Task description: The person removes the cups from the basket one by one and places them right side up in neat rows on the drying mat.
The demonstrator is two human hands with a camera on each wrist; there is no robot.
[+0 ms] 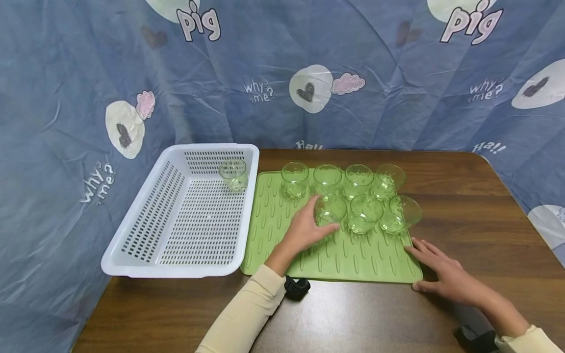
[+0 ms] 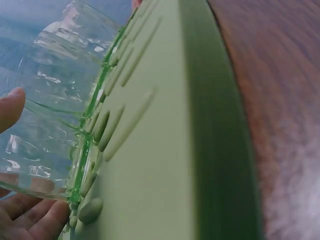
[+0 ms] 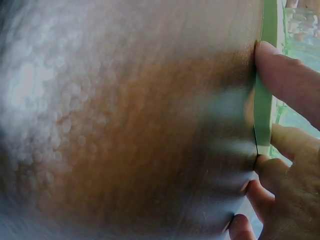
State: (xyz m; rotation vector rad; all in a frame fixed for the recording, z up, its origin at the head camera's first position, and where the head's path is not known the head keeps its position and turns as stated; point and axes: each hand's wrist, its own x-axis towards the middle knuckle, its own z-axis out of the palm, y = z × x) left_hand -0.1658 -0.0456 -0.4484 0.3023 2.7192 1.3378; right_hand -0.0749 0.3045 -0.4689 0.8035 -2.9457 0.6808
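My left hand (image 1: pixel 306 226) curves round the leftmost clear glass (image 1: pixel 330 210) of the front row, thumb on its near side and fingers along its left. In the left wrist view the fingers (image 2: pixel 47 220) touch the glass near its base, which stands on the green mat (image 2: pixel 150 150). Several more glasses (image 1: pixel 365 214) stand on the mat in two rows, and the rightmost ones appear to lean outward. At the mat's front right corner rests my right hand (image 1: pixel 446 272), fingers spread and thumb (image 3: pixel 290 80) against the mat's edge.
A white perforated plastic basket (image 1: pixel 176 269) stands left of the mat, with one glass (image 1: pixel 234 175) in its back right corner. All of this is on a brown wooden table (image 1: pixel 463 206). A blue printed cloth (image 1: pixel 265 49) hangs behind the table.
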